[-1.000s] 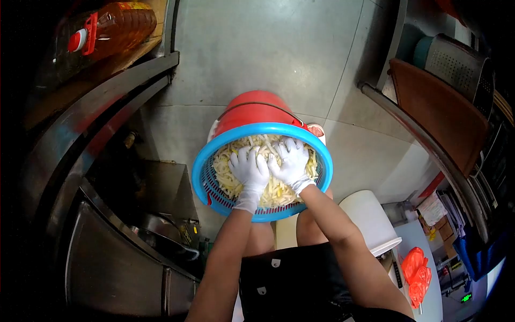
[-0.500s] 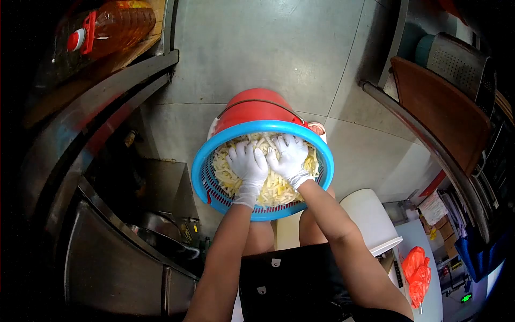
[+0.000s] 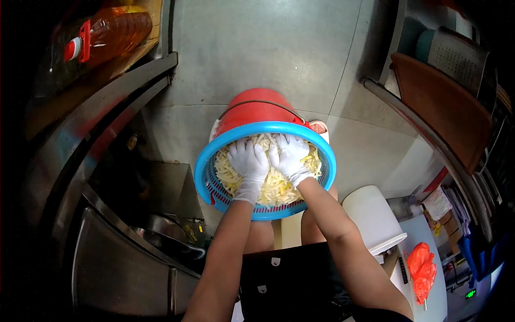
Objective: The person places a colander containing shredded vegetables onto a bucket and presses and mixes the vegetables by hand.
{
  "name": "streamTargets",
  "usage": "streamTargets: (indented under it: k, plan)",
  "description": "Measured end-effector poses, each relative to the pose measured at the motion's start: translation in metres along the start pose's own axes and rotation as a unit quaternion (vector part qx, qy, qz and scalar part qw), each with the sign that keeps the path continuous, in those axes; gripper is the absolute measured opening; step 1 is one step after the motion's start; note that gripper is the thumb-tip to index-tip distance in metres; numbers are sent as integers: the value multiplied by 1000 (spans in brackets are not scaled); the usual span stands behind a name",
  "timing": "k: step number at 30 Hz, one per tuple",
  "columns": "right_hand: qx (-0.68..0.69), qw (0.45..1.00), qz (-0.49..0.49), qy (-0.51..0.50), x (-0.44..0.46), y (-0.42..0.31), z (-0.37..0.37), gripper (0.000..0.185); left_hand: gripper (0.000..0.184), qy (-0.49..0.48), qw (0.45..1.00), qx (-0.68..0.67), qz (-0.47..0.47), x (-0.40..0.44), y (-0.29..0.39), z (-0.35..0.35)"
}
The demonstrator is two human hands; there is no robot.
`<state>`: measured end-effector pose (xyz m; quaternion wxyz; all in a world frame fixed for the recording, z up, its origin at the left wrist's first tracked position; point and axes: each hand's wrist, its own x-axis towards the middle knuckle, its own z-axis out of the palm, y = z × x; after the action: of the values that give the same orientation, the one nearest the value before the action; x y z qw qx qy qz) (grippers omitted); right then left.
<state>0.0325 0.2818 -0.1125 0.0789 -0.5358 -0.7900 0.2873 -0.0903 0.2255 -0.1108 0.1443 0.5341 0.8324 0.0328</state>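
Note:
A blue basket [image 3: 200, 174] full of pale, thin-cut strips [image 3: 279, 189] rests at the red bucket [image 3: 258, 103], between the person's knees. Both hands wear white gloves. My left hand [image 3: 248, 163] lies palm down on the strips, left of the middle, fingers spread and pointing to the far rim. Just to its right, my right hand [image 3: 290, 160] presses flat on the same strips, fingers apart, the two thumbs close together. Some fingertips sink partly among the strips. Neither hand visibly grips anything.
A metal cabinet [image 3: 123, 263] stands at the left, below a shelf with an oil bottle [image 3: 118, 33]. To the right are a white bucket [image 3: 371, 214], a red plastic bag [image 3: 422, 271] on a table, and a rack rail [image 3: 413, 121] with a brown board [image 3: 442, 107].
The view has shifted slightly, and the basket appears a little farther right. Both hands remain on the strips, with only slight movement of the fingers.

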Motion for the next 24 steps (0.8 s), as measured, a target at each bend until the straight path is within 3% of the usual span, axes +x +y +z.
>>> streamTargets:
  k: [13, 24]
  plan:
    - [-6, 1000, 26, -2, -1, 2, 12, 40, 41, -21, 1000, 5, -3, 7, -2, 3]
    - [-14, 998, 21, 53, 3, 0, 14, 32, 41, -30, 999, -12, 2, 15, -3, 0]
